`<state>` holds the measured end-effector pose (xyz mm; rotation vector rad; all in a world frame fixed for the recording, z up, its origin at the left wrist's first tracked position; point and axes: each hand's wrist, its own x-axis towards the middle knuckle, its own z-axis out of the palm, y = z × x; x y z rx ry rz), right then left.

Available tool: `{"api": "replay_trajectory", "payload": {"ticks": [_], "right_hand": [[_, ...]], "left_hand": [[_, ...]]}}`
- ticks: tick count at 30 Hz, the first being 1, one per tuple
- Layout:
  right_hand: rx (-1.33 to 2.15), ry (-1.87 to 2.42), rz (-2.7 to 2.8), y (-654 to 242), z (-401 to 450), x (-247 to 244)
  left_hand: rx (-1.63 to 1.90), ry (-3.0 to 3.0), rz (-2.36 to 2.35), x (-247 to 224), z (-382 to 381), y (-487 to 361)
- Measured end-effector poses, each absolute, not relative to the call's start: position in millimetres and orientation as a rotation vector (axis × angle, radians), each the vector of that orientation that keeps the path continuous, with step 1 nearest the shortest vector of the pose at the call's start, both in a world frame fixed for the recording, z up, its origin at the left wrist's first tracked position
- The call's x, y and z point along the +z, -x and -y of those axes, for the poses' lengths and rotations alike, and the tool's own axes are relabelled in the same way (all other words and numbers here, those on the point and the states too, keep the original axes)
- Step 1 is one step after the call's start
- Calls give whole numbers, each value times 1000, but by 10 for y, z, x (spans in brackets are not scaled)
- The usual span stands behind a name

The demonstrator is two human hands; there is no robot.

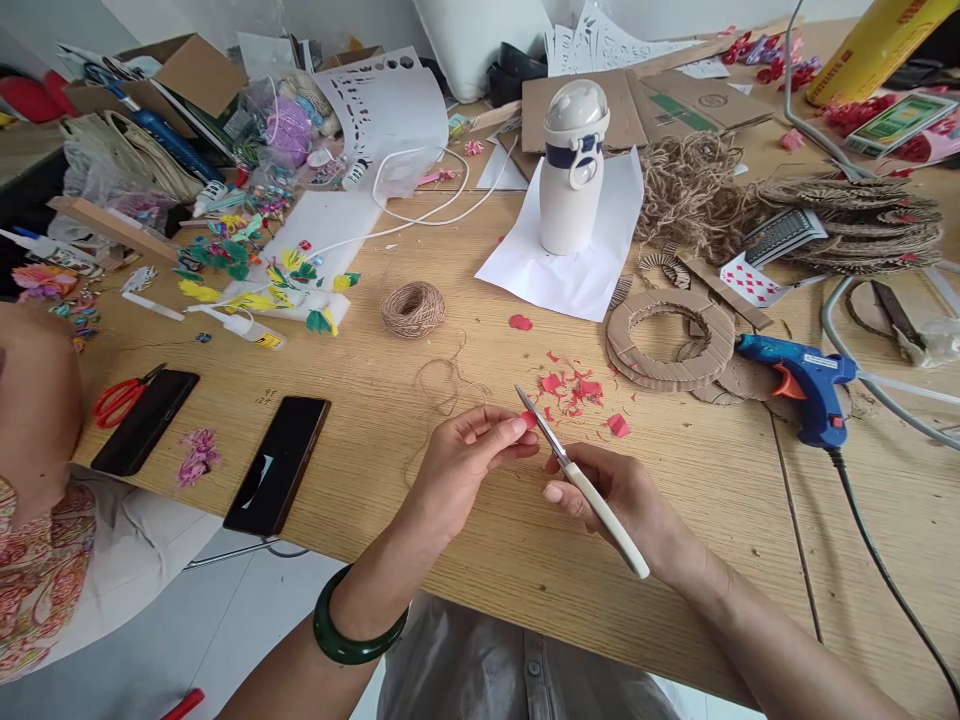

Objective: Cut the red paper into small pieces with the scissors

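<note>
While our left hand (474, 452) pinches a small red piece (529, 420) between thumb and fingers, our right hand (626, 490) is closed around the white-handled scissors (581, 482), whose blades lie right at that piece, above the near middle of the counter (697, 460). We judge the cutting to be partway along: rounded red pieces (520, 322) lying farther off, near the twine ball (413, 309), look finished, red scraps (576, 388) are strewn beyond our hands, and a squarish red piece (619, 426) to the right seems uncut, while the held one appears to need more trimming. The scissors' long axis runs diagonally, tips toward the far left and handle toward the near right; we cannot tell which way the small red piece points
</note>
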<state>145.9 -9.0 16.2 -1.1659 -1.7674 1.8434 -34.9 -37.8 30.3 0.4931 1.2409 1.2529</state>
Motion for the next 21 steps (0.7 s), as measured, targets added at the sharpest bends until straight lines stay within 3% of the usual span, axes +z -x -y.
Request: {"api": "replay_trajectory", "payload": {"ticks": [21], "right_hand": [[1826, 1188, 1793, -1453, 98, 144]], "left_hand": [[1225, -509, -1272, 309, 352, 413]]}}
